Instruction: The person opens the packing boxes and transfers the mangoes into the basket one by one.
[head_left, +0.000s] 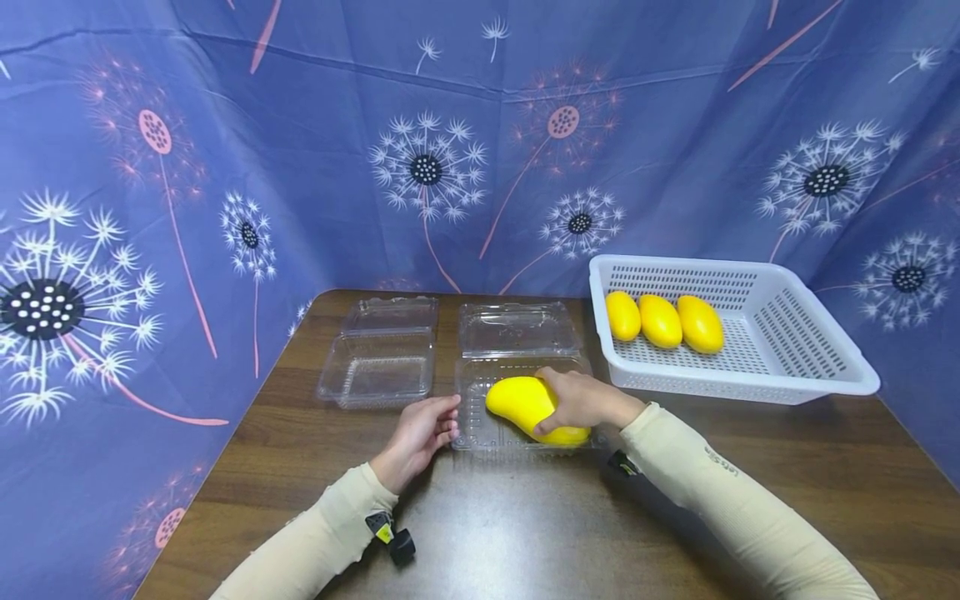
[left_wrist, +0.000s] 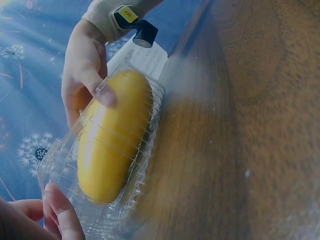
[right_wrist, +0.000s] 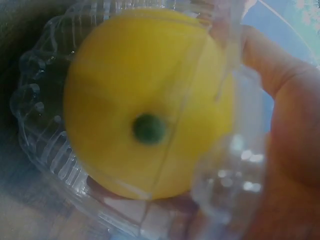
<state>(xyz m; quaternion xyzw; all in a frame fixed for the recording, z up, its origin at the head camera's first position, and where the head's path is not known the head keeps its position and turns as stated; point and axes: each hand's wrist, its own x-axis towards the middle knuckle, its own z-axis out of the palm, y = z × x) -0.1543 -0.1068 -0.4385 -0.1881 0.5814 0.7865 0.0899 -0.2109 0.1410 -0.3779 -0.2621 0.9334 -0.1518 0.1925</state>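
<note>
A yellow mango (head_left: 519, 398) lies inside the base of a clear plastic clamshell box (head_left: 471, 432), whose lid (head_left: 517, 329) is folded back. My right hand (head_left: 588, 402) grips the mango from above at its right end, thumb on the near side. At the box's left rim, my left hand (head_left: 422, 435) pinches the edge between thumb and fingers. Through the box wall in the right wrist view, the mango (right_wrist: 130, 90) shows its green stem spot. The left wrist view has the mango (left_wrist: 115, 145) lengthwise behind the transparent side.
A second clear clamshell box (head_left: 375, 367) stands opened to the left. At the right, a white perforated basket (head_left: 795, 383) holds three yellow mangoes (head_left: 660, 322). All stand on a brown wooden table (head_left: 480, 542), with a blue dandelion-print cloth (head_left: 480, 242) behind.
</note>
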